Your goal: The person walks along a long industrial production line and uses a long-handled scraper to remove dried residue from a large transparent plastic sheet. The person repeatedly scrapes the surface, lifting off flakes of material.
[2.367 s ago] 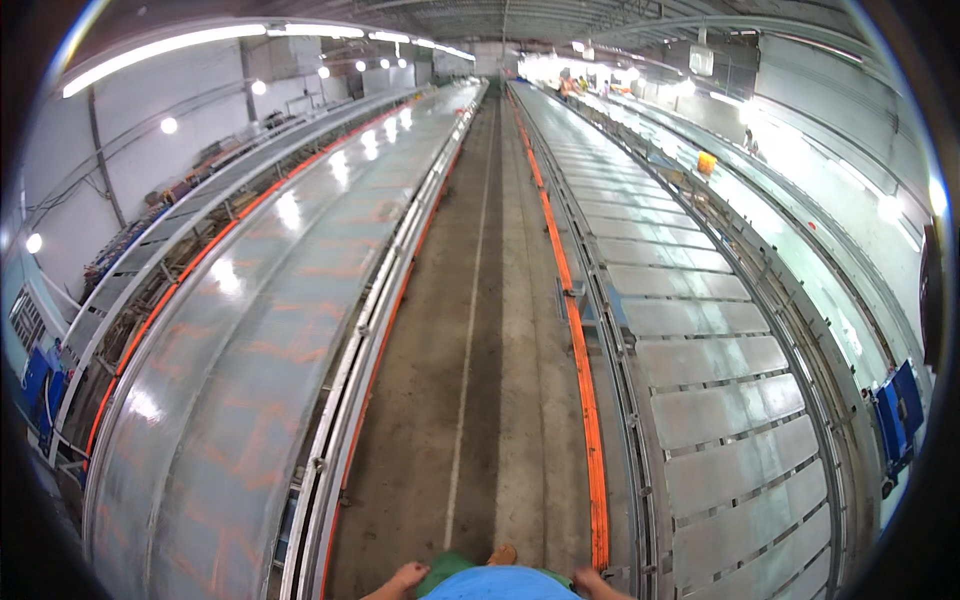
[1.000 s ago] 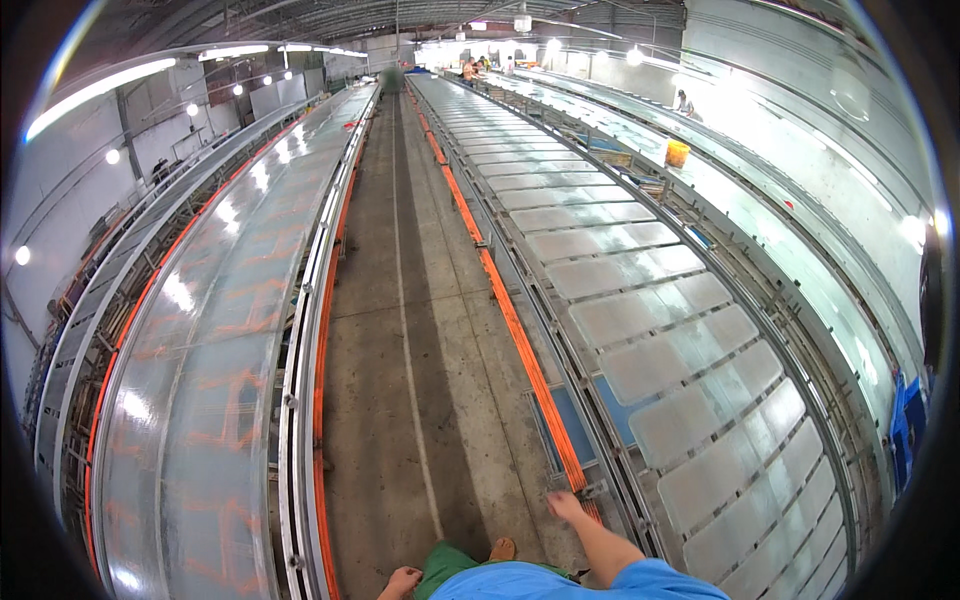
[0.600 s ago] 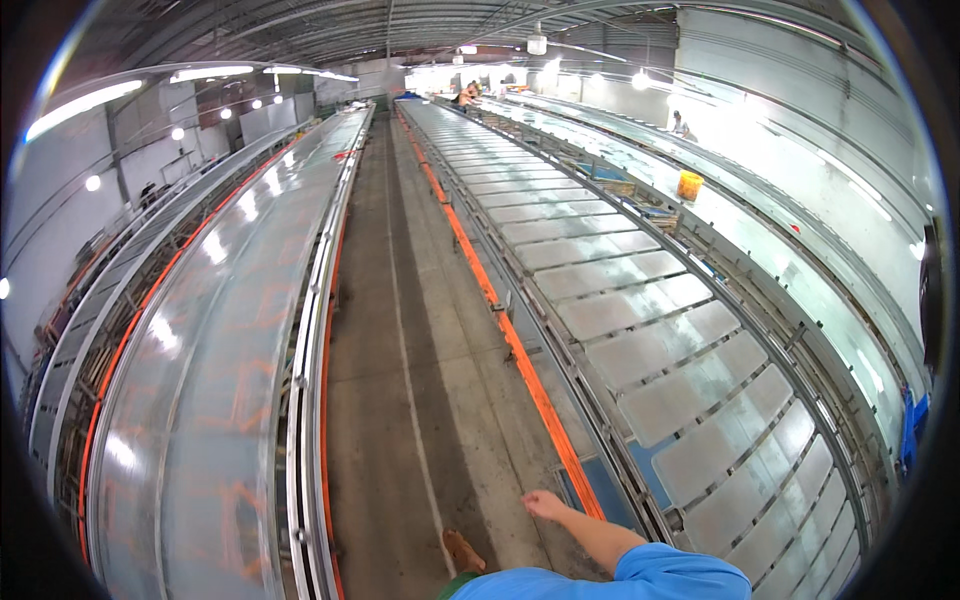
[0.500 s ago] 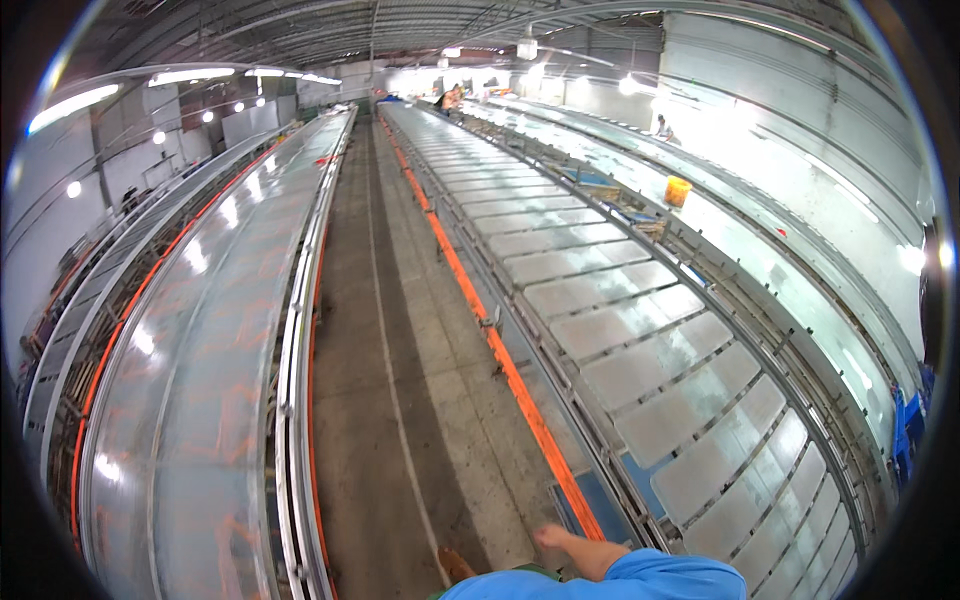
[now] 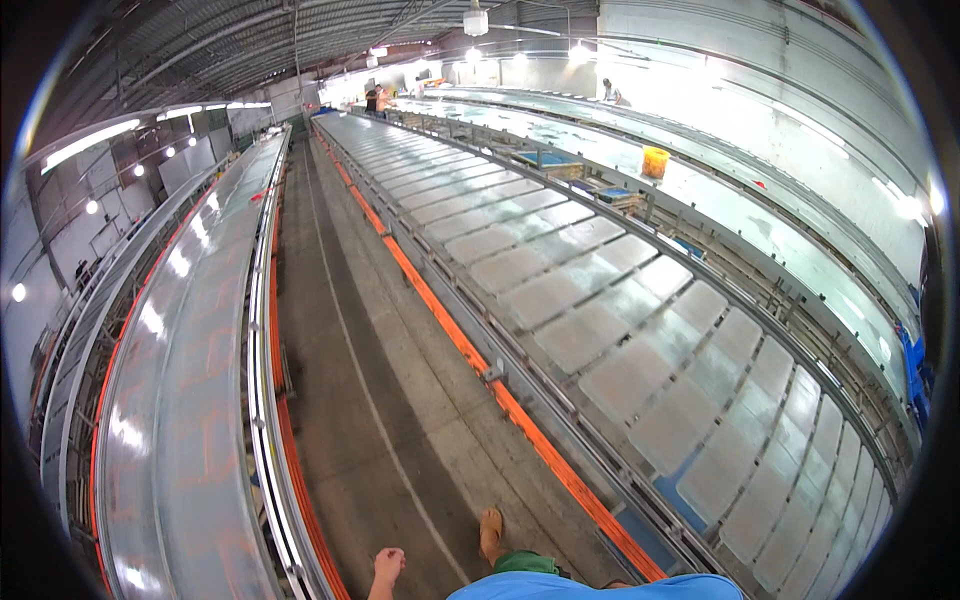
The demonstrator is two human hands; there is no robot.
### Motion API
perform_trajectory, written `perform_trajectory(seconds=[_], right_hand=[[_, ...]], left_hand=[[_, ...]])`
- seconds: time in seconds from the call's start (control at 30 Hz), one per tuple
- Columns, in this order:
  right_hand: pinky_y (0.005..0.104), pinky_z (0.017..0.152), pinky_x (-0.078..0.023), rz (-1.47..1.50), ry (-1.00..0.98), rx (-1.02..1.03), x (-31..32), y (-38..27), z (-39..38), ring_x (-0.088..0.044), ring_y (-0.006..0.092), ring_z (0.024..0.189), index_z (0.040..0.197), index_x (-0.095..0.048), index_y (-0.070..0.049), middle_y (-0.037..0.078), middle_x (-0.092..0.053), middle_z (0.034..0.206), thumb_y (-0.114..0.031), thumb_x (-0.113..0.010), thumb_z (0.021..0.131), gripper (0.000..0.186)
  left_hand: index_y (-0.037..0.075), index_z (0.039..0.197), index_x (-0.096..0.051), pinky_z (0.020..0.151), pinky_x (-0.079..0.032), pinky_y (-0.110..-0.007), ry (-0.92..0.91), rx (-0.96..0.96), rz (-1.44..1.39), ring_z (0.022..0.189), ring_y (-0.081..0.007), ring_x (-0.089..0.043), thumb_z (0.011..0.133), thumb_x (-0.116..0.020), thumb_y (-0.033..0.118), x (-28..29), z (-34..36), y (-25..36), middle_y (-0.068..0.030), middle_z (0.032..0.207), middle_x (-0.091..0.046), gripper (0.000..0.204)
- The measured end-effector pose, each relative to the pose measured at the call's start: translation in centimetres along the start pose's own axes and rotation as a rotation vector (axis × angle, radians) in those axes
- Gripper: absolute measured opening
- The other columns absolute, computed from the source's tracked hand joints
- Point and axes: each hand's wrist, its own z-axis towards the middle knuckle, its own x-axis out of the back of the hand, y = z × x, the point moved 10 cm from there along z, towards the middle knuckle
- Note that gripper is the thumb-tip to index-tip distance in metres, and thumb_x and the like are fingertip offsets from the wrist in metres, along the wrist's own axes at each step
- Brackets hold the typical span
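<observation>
My left hand (image 5: 390, 560) hangs over the aisle at the lower edge, beside orange-edged rails on the left, with its fingers curled and nothing visible in them. My right hand is mostly or wholly hidden behind my blue shirt (image 5: 590, 590), so its fingers cannot be made out. One sandaled foot (image 5: 490, 530) shows on the concrete aisle (image 5: 350, 400). To my right, orange strips (image 5: 540, 435) run along a long table of grey rectangular platens (image 5: 630, 370). A long glossy grey table (image 5: 175, 380) flanks me on the left.
Farther right are more long pale tables (image 5: 730, 200), a yellow bucket (image 5: 655, 162) and stacked blue-edged frames (image 5: 610, 195). Other people (image 5: 375, 98) stand at the far tables, one more (image 5: 610, 92) near the right wall. Metal rails and beams edge both sides of the aisle.
The view has turned rightward, so the aisle now slants up to the left. My left hand has swung into sight, while my right hand has dropped back behind my body.
</observation>
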Motion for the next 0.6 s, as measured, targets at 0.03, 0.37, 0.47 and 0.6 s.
perform_trajectory(seconds=[0.03,0.37,0.47,0.6], right_hand=[[0.0484,0.092,-0.054,-0.017,0.015,0.045,1.7,-4.2,2.3,-0.069,0.0369,0.102,0.115,-0.074,-0.003,0.020,-0.074,0.112,-0.036,-0.058,0.098,0.040],[0.0402,0.079,-0.060,0.156,0.304,0.681,23.7,-65.1,17.4,-0.077,0.0241,0.084,0.116,-0.077,-0.008,0.010,-0.079,0.092,-0.038,-0.063,0.099,0.037],[0.0441,0.084,-0.059,0.285,0.187,0.828,27.2,-79.6,17.1,-0.077,0.0302,0.095,0.123,-0.075,-0.008,0.012,-0.080,0.105,-0.031,-0.060,0.097,0.038],[0.0411,0.086,-0.060,0.157,0.182,0.807,27.9,-88.6,20.9,-0.077,0.0273,0.095,0.124,-0.074,-0.009,0.013,-0.079,0.105,-0.032,-0.062,0.099,0.036]], left_hand=[[0.006,0.111,-0.074,0.060,-0.054,-0.033,-0.023,-0.027,-0.004,0.074,-0.0168,-0.072,0.100,-0.068,0.025,-0.8,1.9,2.1,-0.0075,0.092,-0.076,0.023],[0.002,0.140,-0.057,0.093,-0.053,-0.047,-0.311,0.038,0.306,0.108,-0.0382,-0.065,0.097,-0.075,0.031,-3.9,15.9,12.6,-0.0205,0.114,-0.073,0.055],[0.002,0.133,-0.060,0.086,-0.052,-0.045,-0.304,0.045,0.291,0.100,-0.0355,-0.065,0.098,-0.073,0.030,-2.9,23.0,18.6,-0.0190,0.108,-0.072,0.047],[0.002,0.123,-0.063,0.077,-0.051,-0.042,-0.304,0.026,0.283,0.089,-0.0318,-0.065,0.098,-0.070,0.029,0.4,33.4,26.1,-0.0170,0.099,-0.072,0.037]])
